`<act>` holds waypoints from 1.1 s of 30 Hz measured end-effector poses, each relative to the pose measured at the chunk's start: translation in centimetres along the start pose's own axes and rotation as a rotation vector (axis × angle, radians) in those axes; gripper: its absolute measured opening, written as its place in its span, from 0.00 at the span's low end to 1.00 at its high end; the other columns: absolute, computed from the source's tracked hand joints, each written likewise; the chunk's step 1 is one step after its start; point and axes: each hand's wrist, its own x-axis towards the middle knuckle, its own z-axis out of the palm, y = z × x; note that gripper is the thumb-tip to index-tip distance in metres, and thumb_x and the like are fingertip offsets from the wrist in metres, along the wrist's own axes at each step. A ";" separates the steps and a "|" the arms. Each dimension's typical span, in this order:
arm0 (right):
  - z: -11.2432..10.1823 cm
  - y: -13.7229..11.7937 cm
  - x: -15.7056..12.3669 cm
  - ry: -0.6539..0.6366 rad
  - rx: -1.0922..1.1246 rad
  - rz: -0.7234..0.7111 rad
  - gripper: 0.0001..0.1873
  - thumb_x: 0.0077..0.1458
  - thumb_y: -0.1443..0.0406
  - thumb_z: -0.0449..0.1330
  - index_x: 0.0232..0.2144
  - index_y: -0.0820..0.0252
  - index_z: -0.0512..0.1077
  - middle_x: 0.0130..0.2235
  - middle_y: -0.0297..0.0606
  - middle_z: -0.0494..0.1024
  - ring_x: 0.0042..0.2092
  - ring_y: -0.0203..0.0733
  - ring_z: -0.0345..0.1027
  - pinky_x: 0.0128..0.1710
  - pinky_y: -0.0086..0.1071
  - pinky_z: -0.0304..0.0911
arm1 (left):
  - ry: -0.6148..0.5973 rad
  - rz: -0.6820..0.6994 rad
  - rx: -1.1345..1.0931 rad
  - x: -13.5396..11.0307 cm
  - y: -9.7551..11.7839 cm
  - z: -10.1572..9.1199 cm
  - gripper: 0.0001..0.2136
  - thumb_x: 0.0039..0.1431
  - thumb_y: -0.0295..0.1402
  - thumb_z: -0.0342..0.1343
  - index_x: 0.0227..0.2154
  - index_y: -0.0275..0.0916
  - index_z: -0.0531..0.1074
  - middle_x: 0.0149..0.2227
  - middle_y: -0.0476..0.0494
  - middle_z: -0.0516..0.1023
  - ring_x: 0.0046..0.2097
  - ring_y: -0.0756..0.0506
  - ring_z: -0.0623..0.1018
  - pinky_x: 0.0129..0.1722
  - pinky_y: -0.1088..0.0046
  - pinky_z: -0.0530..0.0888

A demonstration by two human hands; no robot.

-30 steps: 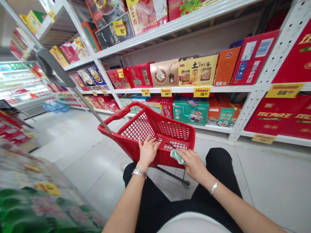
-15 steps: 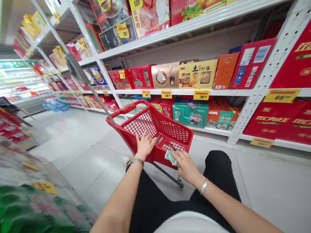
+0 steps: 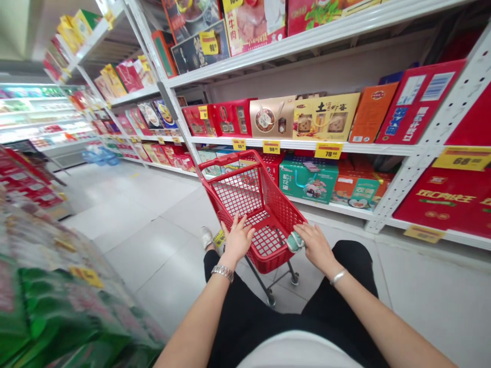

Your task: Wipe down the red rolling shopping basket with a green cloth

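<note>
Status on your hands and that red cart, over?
Left hand open at red cart. Right hand holding small green-and-white item at cart's corner. Stocked shelf beyond.

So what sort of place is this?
Most likely a supermarket: a red shopping cart stands beside white shelves lined with boxed goods, and yellow price tags hang along the shelf edges.

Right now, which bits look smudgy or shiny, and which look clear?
In the head view, green packages at lower left are blurred; the floor has pale glare; far shelves look washed out; the red cart, left hand and right hand look fairly clear.
</note>
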 end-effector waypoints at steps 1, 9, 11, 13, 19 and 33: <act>-0.1 0.6 0.3 0.000 -0.003 0.005 0.40 0.44 0.82 0.48 0.58 0.58 0.71 0.57 0.45 0.75 0.61 0.49 0.63 0.65 0.56 0.49 | -0.006 -0.003 -0.003 0.0 0.4 0.1 0.18 0.69 0.41 0.44 0.49 0.46 0.78 0.68 0.43 0.63 0.71 0.32 0.53 0.65 0.30 0.44; -1.6 -1.8 -0.8 -0.015 -0.052 -0.070 0.33 0.48 0.82 0.49 0.55 0.62 0.73 0.48 0.47 0.78 0.51 0.49 0.65 0.60 0.47 0.60 | 0.032 -0.034 -0.013 -2.5 2.7 1.1 0.25 0.66 0.52 0.45 0.51 0.42 0.78 0.69 0.37 0.59 0.72 0.29 0.48 0.66 0.33 0.44; -1.6 -3.3 -2.2 -0.035 -0.049 -0.096 0.34 0.49 0.81 0.50 0.57 0.61 0.71 0.49 0.47 0.77 0.51 0.50 0.65 0.60 0.48 0.60 | 0.024 -0.087 -0.028 -3.1 2.5 1.1 0.26 0.66 0.52 0.43 0.51 0.42 0.78 0.69 0.36 0.60 0.72 0.29 0.47 0.65 0.31 0.45; -1.6 -4.8 -3.7 -0.057 -0.020 -0.148 0.36 0.50 0.80 0.51 0.60 0.59 0.68 0.52 0.47 0.76 0.54 0.50 0.65 0.62 0.51 0.58 | 0.048 -0.129 -0.022 -3.6 2.0 0.9 0.27 0.67 0.52 0.41 0.52 0.41 0.77 0.68 0.34 0.60 0.72 0.29 0.47 0.64 0.29 0.45; -2.7 -6.1 -5.5 -0.154 0.008 -0.289 0.41 0.47 0.81 0.51 0.63 0.55 0.64 0.61 0.45 0.71 0.65 0.50 0.57 0.67 0.56 0.49 | 0.129 -0.107 0.080 -4.0 -0.8 0.7 0.24 0.68 0.47 0.43 0.56 0.41 0.74 0.68 0.35 0.61 0.71 0.30 0.51 0.65 0.30 0.38; -0.1 -8.7 -0.7 -0.160 0.149 -0.227 0.38 0.53 0.78 0.53 0.66 0.55 0.60 0.56 0.47 0.72 0.58 0.48 0.65 0.59 0.47 0.63 | 0.138 -0.093 0.046 -2.5 0.0 2.2 0.24 0.69 0.45 0.41 0.58 0.40 0.72 0.68 0.35 0.59 0.72 0.33 0.51 0.66 0.34 0.37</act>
